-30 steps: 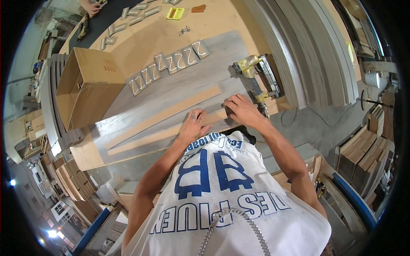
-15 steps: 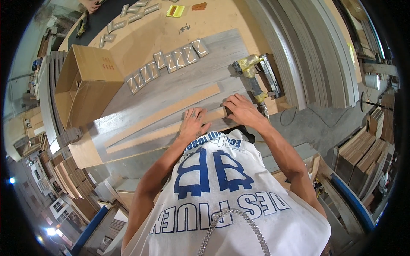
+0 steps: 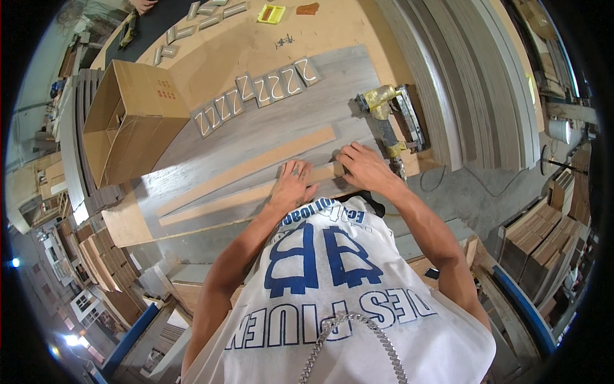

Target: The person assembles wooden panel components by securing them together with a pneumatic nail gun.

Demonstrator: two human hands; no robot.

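A long, narrow tan wood strip [image 3: 236,201] lies along the near edge of the grey wood-grain board [image 3: 256,131]. My left hand [image 3: 294,184] is closed over this strip, fingers on top and thumb toward my body. Farther right, my right hand [image 3: 366,168] curls its fingers over the same strip near its right end; that thumb is hidden. Beyond it, a second tan strip [image 3: 256,168] rests at a slant on the board, the two nearly meeting at the left. A yellow and black nail gun [image 3: 387,118] lies just past my right hand.
Several small grey blocks with white squiggles [image 3: 268,88] stand in a row across the board. An open cardboard box [image 3: 150,118] is at left. Stacked grey planks [image 3: 448,77] line the right. Farther back are a yellow tray [image 3: 271,14], loose nails [image 3: 284,41] and another person's hand [image 3: 142,5].
The whole view has shifted slightly. Both hands keep their places on the near strip, with only slight finger movement at most.
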